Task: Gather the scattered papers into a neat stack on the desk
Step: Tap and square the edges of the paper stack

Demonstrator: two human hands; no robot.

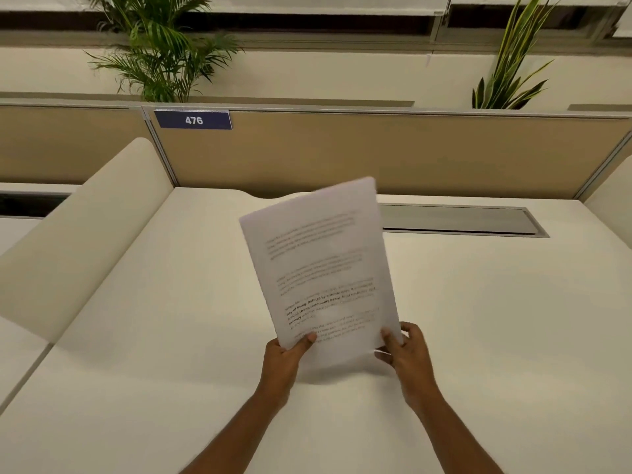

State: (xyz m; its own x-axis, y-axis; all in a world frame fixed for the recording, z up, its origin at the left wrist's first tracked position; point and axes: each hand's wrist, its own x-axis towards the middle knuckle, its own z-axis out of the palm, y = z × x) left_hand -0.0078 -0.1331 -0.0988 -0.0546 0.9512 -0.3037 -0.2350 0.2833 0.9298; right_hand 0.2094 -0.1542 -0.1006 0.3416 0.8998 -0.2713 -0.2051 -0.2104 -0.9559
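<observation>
A bundle of white printed papers (321,265) stands nearly upright above the middle of the white desk (154,371), tilted slightly left, its lower edge close to the desktop. My left hand (285,362) grips the bottom left corner with the thumb on the printed face. At the bottom right corner my right hand (405,352) pinches the same bundle. The sheets look blurred, and their top edges are roughly aligned. No loose sheets lie on the desk in view.
A tan partition (376,155) with a blue "476" label (193,120) closes the desk's far side. A grey cable tray (461,220) is recessed behind the papers. A cream curved divider (78,234) rises at the left. Potted plants (164,53) stand beyond the partition.
</observation>
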